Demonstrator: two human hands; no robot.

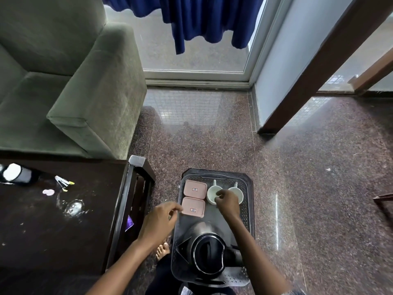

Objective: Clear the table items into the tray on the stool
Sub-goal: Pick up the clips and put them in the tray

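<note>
A dark plastic tray (247, 211) sits on the stool, low in the middle of the view. It holds two pink lidded boxes (195, 189) (193, 207), two white cups (212, 193) (237, 190) and a black kettle (209, 255). My right hand (228, 202) hovers over the cups, fingers pinched at the rim of the left cup. My left hand (160, 219) is just left of the tray with loosely curled fingers; its fingertips reach the near pink box's left edge and hold nothing. The dark table (63, 231) carries a white-capped bottle (18, 173) lying down, some sachets (63, 182) and a clear glass (73, 206).
A small pink item (48, 192) lies on the table near the sachets. A grey-green armchair (70, 81) stands behind the table. A glass door with a blue curtain (202, 20) is beyond. A polished stone floor (308, 188) surrounds the stool. My bare foot (162, 251) shows between table and stool.
</note>
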